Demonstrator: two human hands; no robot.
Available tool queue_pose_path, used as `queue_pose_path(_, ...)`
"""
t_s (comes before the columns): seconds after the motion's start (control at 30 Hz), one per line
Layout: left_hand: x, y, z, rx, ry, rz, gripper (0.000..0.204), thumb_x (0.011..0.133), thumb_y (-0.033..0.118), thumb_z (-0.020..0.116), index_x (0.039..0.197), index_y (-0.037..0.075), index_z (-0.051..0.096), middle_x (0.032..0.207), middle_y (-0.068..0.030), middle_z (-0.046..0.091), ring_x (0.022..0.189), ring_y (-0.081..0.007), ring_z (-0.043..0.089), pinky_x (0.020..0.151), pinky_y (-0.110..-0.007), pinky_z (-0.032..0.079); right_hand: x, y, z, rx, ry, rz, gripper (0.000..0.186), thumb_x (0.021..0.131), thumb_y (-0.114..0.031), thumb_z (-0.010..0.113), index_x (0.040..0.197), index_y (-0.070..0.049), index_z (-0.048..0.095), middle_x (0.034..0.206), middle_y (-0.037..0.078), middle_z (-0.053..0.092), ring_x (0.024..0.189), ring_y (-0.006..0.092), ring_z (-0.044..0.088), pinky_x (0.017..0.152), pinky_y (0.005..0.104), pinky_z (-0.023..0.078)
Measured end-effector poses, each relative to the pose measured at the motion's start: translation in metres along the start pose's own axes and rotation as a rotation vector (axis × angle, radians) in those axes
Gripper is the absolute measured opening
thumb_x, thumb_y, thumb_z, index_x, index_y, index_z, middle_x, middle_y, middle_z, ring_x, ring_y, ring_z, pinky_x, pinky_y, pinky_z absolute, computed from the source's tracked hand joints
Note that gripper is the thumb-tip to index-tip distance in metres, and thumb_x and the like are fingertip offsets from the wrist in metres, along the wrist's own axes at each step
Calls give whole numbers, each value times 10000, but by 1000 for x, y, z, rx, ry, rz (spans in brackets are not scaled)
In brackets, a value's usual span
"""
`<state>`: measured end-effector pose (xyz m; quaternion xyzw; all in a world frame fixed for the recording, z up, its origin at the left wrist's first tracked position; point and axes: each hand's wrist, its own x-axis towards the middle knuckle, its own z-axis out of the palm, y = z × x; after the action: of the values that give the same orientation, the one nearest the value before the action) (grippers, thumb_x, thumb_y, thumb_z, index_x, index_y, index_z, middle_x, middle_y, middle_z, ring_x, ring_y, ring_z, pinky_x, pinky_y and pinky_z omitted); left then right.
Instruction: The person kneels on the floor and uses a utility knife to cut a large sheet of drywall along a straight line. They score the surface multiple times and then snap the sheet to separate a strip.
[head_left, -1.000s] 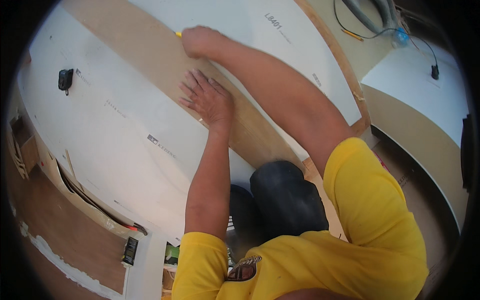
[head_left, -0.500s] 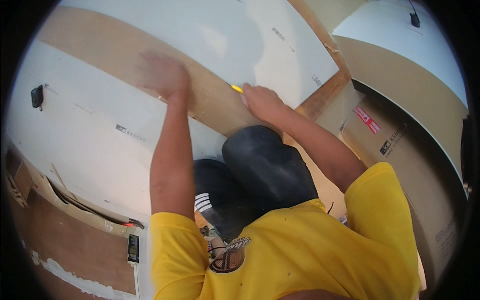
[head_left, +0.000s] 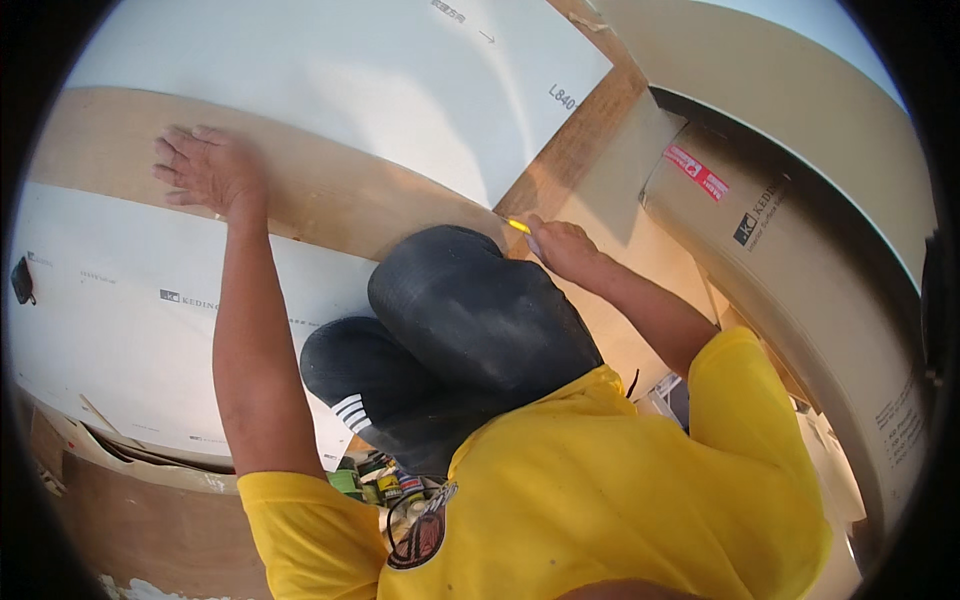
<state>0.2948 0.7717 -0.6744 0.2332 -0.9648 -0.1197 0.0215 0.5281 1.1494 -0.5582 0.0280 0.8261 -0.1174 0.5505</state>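
Note:
My left hand (head_left: 208, 172) lies flat with fingers spread on a brown strip (head_left: 330, 185) between two white sheets. My right hand (head_left: 567, 248) is closed around a yellow utility knife (head_left: 518, 226). Its yellow end points at the near corner of the far white sheet (head_left: 300, 75), where the sheet meets the brown strip. The blade is too small to make out. Nearer to me is the other white sheet (head_left: 130, 330), with dark print on it. My knees, in dark trousers (head_left: 470, 290), rest beside the brown strip.
A long cardboard box (head_left: 740, 215) with red tape stands on the right, below a curved sheet (head_left: 780, 90). A small black object (head_left: 22, 280) lies on the near sheet at far left. Several bottles or cans (head_left: 390, 487) stand below my knees. A brown board (head_left: 170, 530) is at lower left.
My right hand has drawn the knife along the far sheet's edge toward its near corner. My left hand has moved left along the brown strip and settled flat. The view has shifted.

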Motion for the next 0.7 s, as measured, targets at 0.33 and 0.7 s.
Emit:
queue_pose_path(0.33, 0, -1, 2, 87, 41, 27, 554, 1042, 350, 288, 1528, 84, 301, 1616, -111, 231, 1491, -405, 150, 1172, -632, 96, 14, -7, -35, 1085, 705, 412, 299, 940, -350, 654, 948, -57, 595, 777, 87, 635, 559, 191, 605, 500, 342, 483)
queue_pose_path(0.7, -3, 8, -15, -47, -23, -25, 551, 1041, 347, 303, 1518, 73, 313, 1610, -124, 233, 1493, -408, 123, 1174, -629, 71, -9, -48, -81, 1172, 791, 425, 248, 854, -183, 786, 849, -83, 559, 597, -12, 516, 440, 86, 470, 413, 272, 423)
